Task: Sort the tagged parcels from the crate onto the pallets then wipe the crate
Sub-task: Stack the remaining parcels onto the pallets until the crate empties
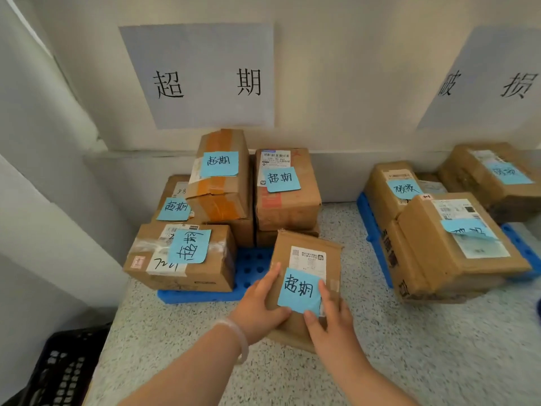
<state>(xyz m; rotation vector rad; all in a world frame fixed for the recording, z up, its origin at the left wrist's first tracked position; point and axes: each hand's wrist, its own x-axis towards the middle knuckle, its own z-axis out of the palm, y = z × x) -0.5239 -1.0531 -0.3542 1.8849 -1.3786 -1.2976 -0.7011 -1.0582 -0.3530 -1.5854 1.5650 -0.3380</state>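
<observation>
Left hand (257,309), right hand (330,320) grip cardboard parcel (304,244) — rectangular.

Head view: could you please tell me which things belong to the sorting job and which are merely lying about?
Job: held parcel, left hand, right hand, left pallet, right pallet, sorted parcels, black crate, wall sign.
Idle: bracelet, speckled floor.

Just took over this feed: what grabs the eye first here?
The left hand and right hand hold a brown cardboard parcel with a blue handwritten tag by the front of a blue plastic pallet. Behind it, more tagged cardboard parcels are stacked below a pale paper wall sign with two black characters.
</observation>
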